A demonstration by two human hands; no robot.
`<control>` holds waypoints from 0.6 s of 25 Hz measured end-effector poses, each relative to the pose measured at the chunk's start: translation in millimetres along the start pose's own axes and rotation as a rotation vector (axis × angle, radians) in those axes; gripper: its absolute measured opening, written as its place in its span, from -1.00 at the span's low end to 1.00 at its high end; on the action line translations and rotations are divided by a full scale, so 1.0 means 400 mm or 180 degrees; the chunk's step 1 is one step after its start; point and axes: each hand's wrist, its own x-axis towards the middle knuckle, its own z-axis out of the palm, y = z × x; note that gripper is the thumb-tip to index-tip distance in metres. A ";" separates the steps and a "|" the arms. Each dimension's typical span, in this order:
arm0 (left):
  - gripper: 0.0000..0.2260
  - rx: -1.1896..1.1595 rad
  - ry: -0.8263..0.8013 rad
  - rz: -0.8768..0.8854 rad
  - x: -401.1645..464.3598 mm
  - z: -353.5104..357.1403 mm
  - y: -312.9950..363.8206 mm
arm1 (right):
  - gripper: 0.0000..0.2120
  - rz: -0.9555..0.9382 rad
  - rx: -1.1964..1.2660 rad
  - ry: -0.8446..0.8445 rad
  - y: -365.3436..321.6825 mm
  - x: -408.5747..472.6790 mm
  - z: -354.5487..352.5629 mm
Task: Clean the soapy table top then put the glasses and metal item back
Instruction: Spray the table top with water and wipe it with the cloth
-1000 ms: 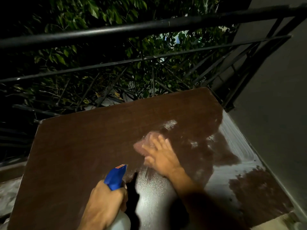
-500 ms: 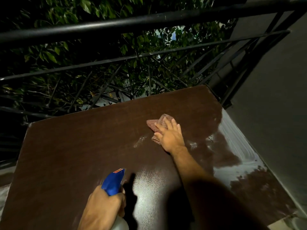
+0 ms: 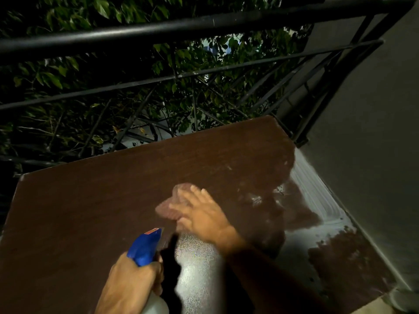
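A dark brown table top [image 3: 90, 211] fills the lower view, with white soapy film [image 3: 317, 196] along its right side and wet droplets near the front middle. My right hand [image 3: 204, 216] lies flat on a pinkish cloth [image 3: 172, 205] in the middle of the table; both are blurred by motion. My left hand [image 3: 131, 284] grips a spray bottle [image 3: 145, 248] with a blue trigger head and white body at the table's near edge. No glasses or metal item are in view.
A black metal railing [image 3: 204, 23] runs behind the table, with dark green foliage [image 3: 113, 91] beyond it. A grey wall [image 3: 367, 132] stands close along the table's right edge.
My right hand with the cloth swept away from me to the table's middle, then back toward me and leftward. The spray bottle stayed in my left hand.
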 end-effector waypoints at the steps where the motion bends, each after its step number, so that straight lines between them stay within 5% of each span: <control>1: -0.59 -0.0084 0.0031 0.0004 -0.011 -0.001 -0.001 | -0.49 0.0364 0.0055 -0.0014 0.062 0.031 -0.038; 6: -0.71 0.0079 -0.0015 0.0083 -0.048 -0.006 0.017 | -0.48 0.1369 0.0146 -0.0172 0.208 0.047 -0.119; 15: -0.74 0.0265 0.0043 0.0081 -0.118 0.007 0.034 | -0.46 -0.0679 -0.0400 -0.0150 -0.279 -0.352 0.226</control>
